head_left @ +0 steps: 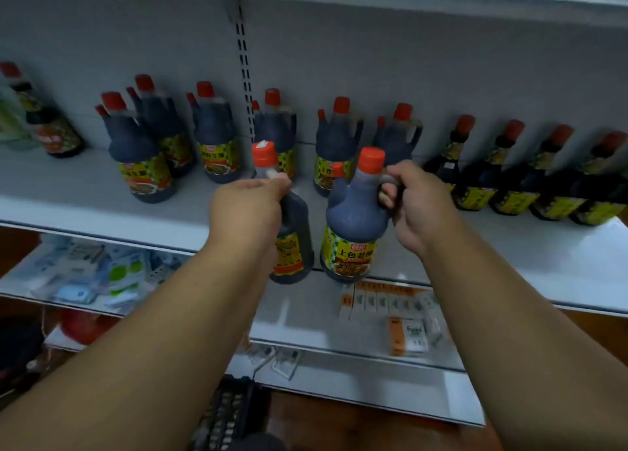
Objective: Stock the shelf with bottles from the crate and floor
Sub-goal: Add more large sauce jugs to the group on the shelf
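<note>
Now L hand [249, 209] grips one bottle [292, 236], R hand [419, 205] grips another bottle's [353, 226] handle, both at shelf [85, 212] front edge.

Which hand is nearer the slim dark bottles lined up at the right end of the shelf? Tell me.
Right. The right hand, gripping a jug's handle, sits just left of the slim bottles. The left hand, holding another bottle, is farther left, beyond that jug.

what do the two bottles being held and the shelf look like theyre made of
The handled dark jug-shaped bottle with the red cap, gripped by the right hand, looks like smooth translucent plastic: moulded loop handle, dull sheen. The dark red-capped bottle in the left hand looks alike, though blurred. The white shelf is probably painted sheet metal, judging by its slotted upright.
</note>
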`<state>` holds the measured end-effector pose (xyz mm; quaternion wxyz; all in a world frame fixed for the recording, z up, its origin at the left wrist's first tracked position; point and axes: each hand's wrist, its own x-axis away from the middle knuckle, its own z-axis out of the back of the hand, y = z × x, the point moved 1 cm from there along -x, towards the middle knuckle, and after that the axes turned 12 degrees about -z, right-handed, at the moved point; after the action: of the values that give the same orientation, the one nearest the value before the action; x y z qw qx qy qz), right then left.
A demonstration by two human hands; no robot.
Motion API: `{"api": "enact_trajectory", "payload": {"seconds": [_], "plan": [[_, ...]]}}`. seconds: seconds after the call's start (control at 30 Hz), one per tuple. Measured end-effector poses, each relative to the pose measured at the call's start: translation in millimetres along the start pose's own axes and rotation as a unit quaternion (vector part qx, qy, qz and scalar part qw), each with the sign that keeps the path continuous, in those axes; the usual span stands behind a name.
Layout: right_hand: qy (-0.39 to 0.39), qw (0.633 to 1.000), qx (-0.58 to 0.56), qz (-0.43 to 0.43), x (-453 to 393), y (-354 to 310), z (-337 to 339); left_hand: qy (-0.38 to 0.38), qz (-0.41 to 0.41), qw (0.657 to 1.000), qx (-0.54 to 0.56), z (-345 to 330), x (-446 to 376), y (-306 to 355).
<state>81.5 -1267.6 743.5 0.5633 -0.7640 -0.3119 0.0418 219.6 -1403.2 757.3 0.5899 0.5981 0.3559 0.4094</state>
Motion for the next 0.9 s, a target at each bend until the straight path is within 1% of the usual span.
{"api": "enact_trajectory", "payload": {"seconds": [0.2,0.33,0.43,0.57,0.63,0.7,0.77,0.83,0.87,0.9], "plan": [[0.018,1.000,0.011,0.011,-40,0,-18,-0.015,-0.019,1.000,0.000,-10,-39,-5],[0.055,0.998,0.017,-0.001,-63,0,-24,-0.036,-0.050,0.998,0.000,-16,-68,-8],[0.079,0.997,0.017,0.003,-77,5,-27,-0.048,-0.068,0.996,-0.029,-20,-84,-12],[0.064,0.998,0.007,0.020,-90,8,-28,-0.047,-0.118,0.991,-0.045,-24,-95,-18],[0.062,0.997,0.026,0.027,-94,10,-31,-0.069,-0.140,0.986,-0.063,-25,-94,-18],[0.087,0.993,0.078,0.029,-96,11,-32,-0.094,-0.147,0.982,-0.067,-25,-95,-21],[0.143,0.970,0.188,0.052,-95,11,-29,-0.111,-0.154,0.979,-0.070,-23,-98,-22],[0.203,0.927,0.296,0.108,-90,15,-29,-0.116,-0.170,0.975,-0.079,-19,-102,-24],[0.226,0.910,0.319,0.138,-85,22,-29,-0.121,-0.177,0.973,-0.089,-16,-104,-26],[0.235,0.903,0.318,0.166,-80,33,-29,-0.127,-0.184,0.970,-0.097,-12,-105,-26]]}}
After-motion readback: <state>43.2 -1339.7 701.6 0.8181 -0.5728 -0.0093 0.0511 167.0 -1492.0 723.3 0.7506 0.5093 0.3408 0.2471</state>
